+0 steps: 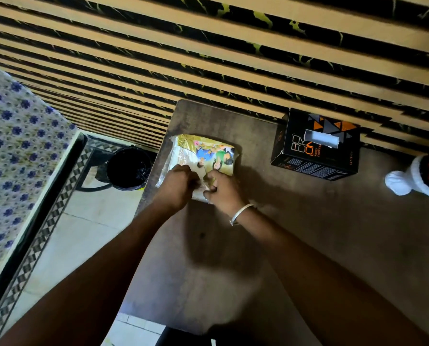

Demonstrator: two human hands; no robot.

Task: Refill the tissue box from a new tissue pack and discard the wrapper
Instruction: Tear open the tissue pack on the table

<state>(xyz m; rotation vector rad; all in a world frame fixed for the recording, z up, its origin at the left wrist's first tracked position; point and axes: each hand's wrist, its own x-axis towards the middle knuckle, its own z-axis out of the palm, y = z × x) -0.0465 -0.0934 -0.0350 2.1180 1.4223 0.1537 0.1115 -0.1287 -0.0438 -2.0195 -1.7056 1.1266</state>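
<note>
Tan and black striped wall panelling (208,58) fills the top of the frame, with a brown desk (283,233) pushed against it. At far left lies a bed (16,146) under a sheet with blue flowers, and beside it runs pale tiled floor (83,233). A black bin (129,168) stands on that floor, just left of the desk's edge.

On the desk's left part, left of centre in the frame, lies the tissue pack (203,153), flat, in a yellow printed wrapper. The left hand (176,187) has its grip curled tight on the pack's near edge. Just beside it, the right hand (223,193), a pale bangle (242,213) on its wrist, has its grip pinching the wrapper at the same edge.

Further right, near the wall, sits the black tissue box (315,146), well apart from the pack, a pale slot in its top. At the right edge lies a white and red object (413,178).
</note>
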